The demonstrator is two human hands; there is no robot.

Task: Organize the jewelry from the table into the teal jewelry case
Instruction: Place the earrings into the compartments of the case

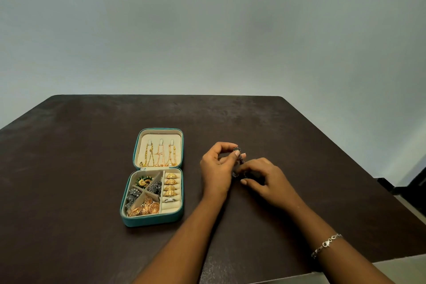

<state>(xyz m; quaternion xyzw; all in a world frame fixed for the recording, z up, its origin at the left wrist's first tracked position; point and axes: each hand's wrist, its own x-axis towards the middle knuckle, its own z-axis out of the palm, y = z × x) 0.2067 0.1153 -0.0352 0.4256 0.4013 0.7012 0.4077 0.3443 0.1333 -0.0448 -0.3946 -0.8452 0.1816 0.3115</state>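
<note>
So the teal jewelry case (152,221) is lying wide open on the dark brown surface (69,168), lid flat toward the far side. The lid half has three gold chains (159,155) hanging off little cream hooks. The bottom half is split up: on the right a padded column with four gold rings (171,184) slotted in a row and one silver ring (170,200) below them. The left part is cut by diagonal dividers into pockets, with a green and gold piece (143,181) at the top, dark silver pieces (155,187) in the middle, more dark silver stuff (131,196) on the left, and coppery gold filigree pieces (147,208) at the bottom.

Well off to the right of the case, both hands are up just over the surface working on a dark beaded bracelet (239,159). The left hand (217,168) has its grip pinched on the upper end of it between thumb and fingertips. The right hand (265,180) has its grip narrowed onto the lower end, fingers curled in. The strand runs between the two hands; it's small and a bit blurry, so I can't make out a clasp.

The right wrist has a silver chain bracelet (326,244) on it.
</note>
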